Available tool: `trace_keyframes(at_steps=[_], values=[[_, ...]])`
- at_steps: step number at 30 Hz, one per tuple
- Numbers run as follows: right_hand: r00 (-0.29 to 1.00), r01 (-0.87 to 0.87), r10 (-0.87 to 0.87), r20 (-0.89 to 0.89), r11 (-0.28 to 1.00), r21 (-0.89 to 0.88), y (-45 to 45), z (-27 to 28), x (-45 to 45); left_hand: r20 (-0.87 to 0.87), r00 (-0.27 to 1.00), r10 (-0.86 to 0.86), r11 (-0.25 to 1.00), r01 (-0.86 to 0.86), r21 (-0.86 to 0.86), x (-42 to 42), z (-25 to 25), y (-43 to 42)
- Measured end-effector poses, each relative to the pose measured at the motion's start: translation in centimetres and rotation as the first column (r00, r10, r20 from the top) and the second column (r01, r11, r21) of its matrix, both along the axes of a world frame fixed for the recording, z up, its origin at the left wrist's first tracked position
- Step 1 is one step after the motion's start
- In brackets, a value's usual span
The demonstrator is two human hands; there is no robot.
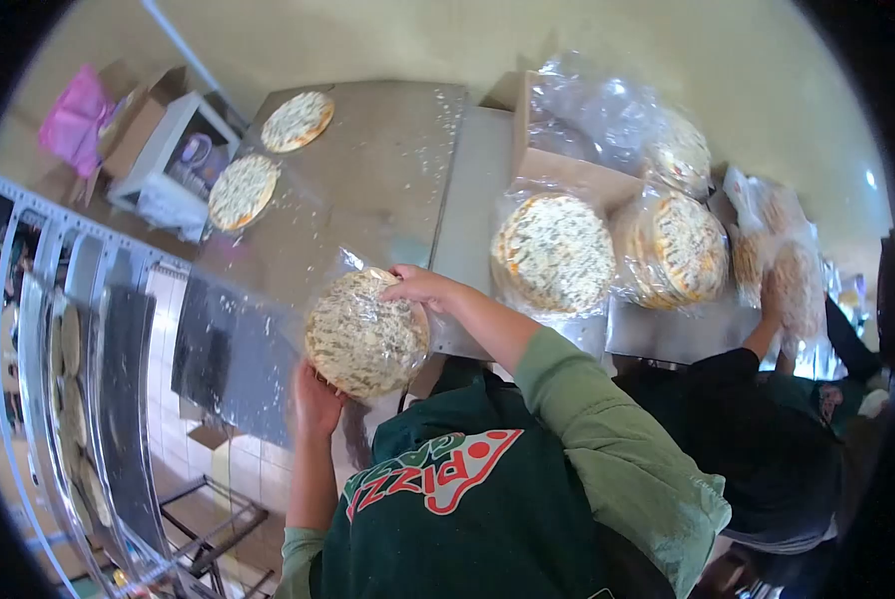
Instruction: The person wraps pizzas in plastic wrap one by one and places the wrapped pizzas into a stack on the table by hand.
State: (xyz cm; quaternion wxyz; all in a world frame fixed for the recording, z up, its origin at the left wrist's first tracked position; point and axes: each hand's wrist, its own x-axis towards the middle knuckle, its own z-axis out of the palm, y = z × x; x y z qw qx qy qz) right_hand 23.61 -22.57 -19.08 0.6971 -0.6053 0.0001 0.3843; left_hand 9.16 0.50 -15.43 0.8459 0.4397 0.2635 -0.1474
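A cheese-topped pizza in a clear plastic bag [367, 334] is held between both my hands, in front of my apron. My left hand [317, 401] grips it from below at its lower left edge, the fingers partly hidden under it. On the upper right edge, my right hand [425, 288] pinches the bag and the rim. Beyond it on the brown worktop [367, 170] lie two unbagged pizzas, one at the far edge [298, 121] and one nearer the left [244, 191]. Shreds of cheese are scattered over the surface.
To the right are bagged pizzas [554, 252], another bagged stack [679, 250] and a cardboard box [572, 170] with plastic bags. A co-worker's hand [770, 295] touches bagged goods [795, 280] at far right. A metal rack [118, 399] with trays stands on the left.
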Motion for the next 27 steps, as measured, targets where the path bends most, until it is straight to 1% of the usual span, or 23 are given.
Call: trace_keyframes(at_steps=[1,2,3,5,7,8,9,12,15,16,17,18,19,20,22,23,25,26,27], values=[[0.998,0.053,-0.051,-0.026,0.996,0.067,-1.2,1.2,-0.5,0.084,0.996,-0.043,0.998,0.047,-0.045,0.6,1.3,-0.6],[0.991,0.127,-0.123,-0.044,0.987,0.094,-2.9,2.4,-1.0,0.112,0.992,-0.054,0.992,0.066,-0.112,1.6,2.6,-1.5],[0.98,0.196,-0.19,-0.063,0.973,0.121,-5.2,3.7,-1.6,0.151,0.981,-0.125,0.985,0.141,-0.097,3.0,3.7,-2.9],[0.943,0.334,-0.331,-0.041,0.936,0.112,-10.6,7.8,-3.6,0.221,0.94,-0.258,0.959,0.277,-0.06,5.9,5.1,-6.2],[0.882,0.46,-0.469,0.037,0.876,0.145,-16.4,9.3,-5.0,0.267,0.893,-0.362,0.925,0.379,-0.017,8.6,4.5,-10.4],[0.838,0.515,-0.535,0.106,0.84,0.171,-18.9,9.8,-5.8,0.255,0.875,-0.411,0.902,0.431,-0.027,9.8,4.8,-13.3],[0.777,0.574,-0.606,0.173,0.794,0.203,-21.2,10.0,-6.4,0.244,0.849,-0.469,0.87,0.491,-0.035,11.0,5.0,-16.2],[0.671,0.705,-0.725,0.159,0.689,0.169,-26.8,8.6,-7.8,0.19,0.811,-0.554,0.811,0.577,-0.099,13.6,3.7,-23.5],[0.653,0.733,-0.716,0.248,0.679,0.03,-29.1,5.9,-8.0,0.18,0.809,-0.56,0.817,0.575,-0.045,14.9,0.2,-26.4],[0.684,0.712,-0.607,0.405,0.677,-0.187,-29.5,6.1,-8.0,0.12,0.799,-0.589,0.808,0.586,0.069,15.1,0.0,-26.9],[0.651,0.737,-0.474,0.592,0.582,-0.343,-29.3,6.6,-8.0,0.086,0.793,-0.602,0.793,0.583,0.174,15.0,0.0,-26.8],[0.614,0.767,-0.294,0.733,0.441,-0.466,-28.9,7.6,-8.0,0.056,0.788,-0.612,0.768,0.577,0.277,14.7,1.6,-26.9],[0.581,0.797,-0.086,0.809,0.261,-0.545,-28.5,8.9,-7.9,0.023,0.782,-0.623,0.73,0.571,0.376,14.6,2.4,-26.9],[0.434,0.875,-0.096,0.896,0.283,-0.393,-28.6,10.5,-7.2,0.048,0.782,-0.622,0.698,0.525,0.487,14.9,2.5,-26.7],[0.23,0.969,0.079,0.97,0.075,-0.236,-29.2,14.4,-5.2,0.112,0.785,-0.61,0.624,0.388,0.678,15.8,2.7,-26.0],[0.134,0.991,0.185,0.974,-0.007,-0.135,-29.7,15.4,-3.8,0.21,0.799,-0.563,0.676,0.298,0.674,16.5,2.7,-26.0],[0.268,0.961,0.215,0.939,-0.133,-0.244,-32.4,14.7,-0.3,0.404,0.804,-0.436,0.771,0.102,0.629,17.8,2.3,-25.8],[0.335,0.936,0.23,0.914,-0.194,-0.295,-33.0,14.5,0.9,0.412,0.783,-0.465,0.791,0.159,0.591,18.2,3.3,-25.6],[0.377,0.924,0.26,0.889,-0.177,-0.34,-32.6,14.9,1.5,0.422,0.762,-0.49,0.807,0.215,0.55,18.6,5.0,-25.4]])
